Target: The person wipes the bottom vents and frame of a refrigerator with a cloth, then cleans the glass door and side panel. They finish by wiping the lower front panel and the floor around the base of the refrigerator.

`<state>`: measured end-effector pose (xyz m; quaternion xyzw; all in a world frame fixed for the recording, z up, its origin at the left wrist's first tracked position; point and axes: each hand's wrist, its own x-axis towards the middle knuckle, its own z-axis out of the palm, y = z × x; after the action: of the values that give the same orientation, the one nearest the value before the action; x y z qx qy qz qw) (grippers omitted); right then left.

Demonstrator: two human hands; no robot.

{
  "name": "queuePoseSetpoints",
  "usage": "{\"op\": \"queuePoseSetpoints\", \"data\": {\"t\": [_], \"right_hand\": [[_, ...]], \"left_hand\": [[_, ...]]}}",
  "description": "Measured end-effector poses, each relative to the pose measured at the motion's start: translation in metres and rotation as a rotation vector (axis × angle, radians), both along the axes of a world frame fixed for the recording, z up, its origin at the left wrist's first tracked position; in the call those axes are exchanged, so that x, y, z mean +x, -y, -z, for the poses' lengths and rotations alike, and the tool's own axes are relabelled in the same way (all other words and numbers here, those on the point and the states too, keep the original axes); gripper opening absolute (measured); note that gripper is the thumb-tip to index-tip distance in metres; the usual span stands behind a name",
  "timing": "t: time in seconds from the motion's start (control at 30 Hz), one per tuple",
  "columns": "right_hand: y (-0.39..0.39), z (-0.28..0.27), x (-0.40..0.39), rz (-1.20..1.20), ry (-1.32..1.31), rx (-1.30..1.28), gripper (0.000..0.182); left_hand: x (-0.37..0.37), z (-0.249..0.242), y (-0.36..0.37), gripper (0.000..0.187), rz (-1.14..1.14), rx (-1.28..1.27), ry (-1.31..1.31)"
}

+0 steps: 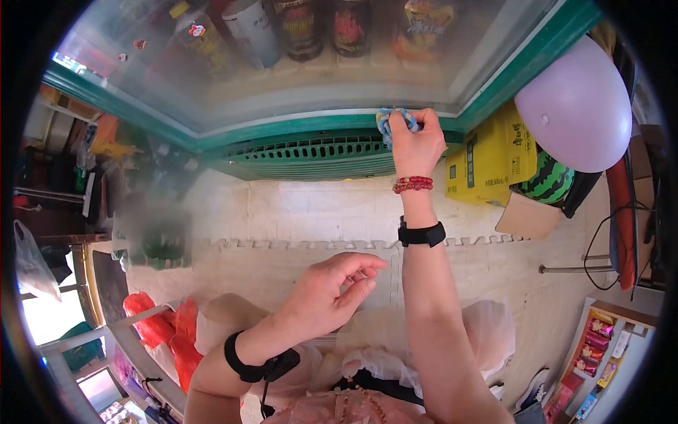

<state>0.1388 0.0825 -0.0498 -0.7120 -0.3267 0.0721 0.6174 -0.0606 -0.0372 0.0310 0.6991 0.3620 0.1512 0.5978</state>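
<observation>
Two hands are in view, both belonging to the person wearing the camera. The right hand is raised in the upper centre of the frame, fingers clenched around a blue cloth, which is pressed against the lower edge of the glass door where it meets the green frame of a display cooler. Part of the cloth shows to the left of the fingers; the rest is hidden inside the grip. A red bead bracelet sits on this wrist, with a black band further down the forearm.

The left hand hangs at centre frame, well below the cloth. It holds nothing: fingers loosely curled, thumb and fingertips close together but not gripping. A black wrist strap circles this arm.

Behind the fogged glass, bottles and cans stand in a row at the top of the frame; labels are not legible. A green vent grille runs beneath the door. To the right of the cooler stands a yellow carton, with a lavender balloon above it and a watermelon-patterned ball beside it. Red plastic bags lie at lower left. The floor is pale tile with a light mat laid over it.
</observation>
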Motion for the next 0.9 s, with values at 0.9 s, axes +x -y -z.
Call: {"op": "queuePoseSetpoints", "data": {"t": [0.9], "right_hand": [[-0.006, -0.023, -0.019, -0.016, -0.096, 0.044, 0.023]], "left_hand": [[0.005, 0.004, -0.002, 0.024, 0.026, -0.04, -0.017]]}}
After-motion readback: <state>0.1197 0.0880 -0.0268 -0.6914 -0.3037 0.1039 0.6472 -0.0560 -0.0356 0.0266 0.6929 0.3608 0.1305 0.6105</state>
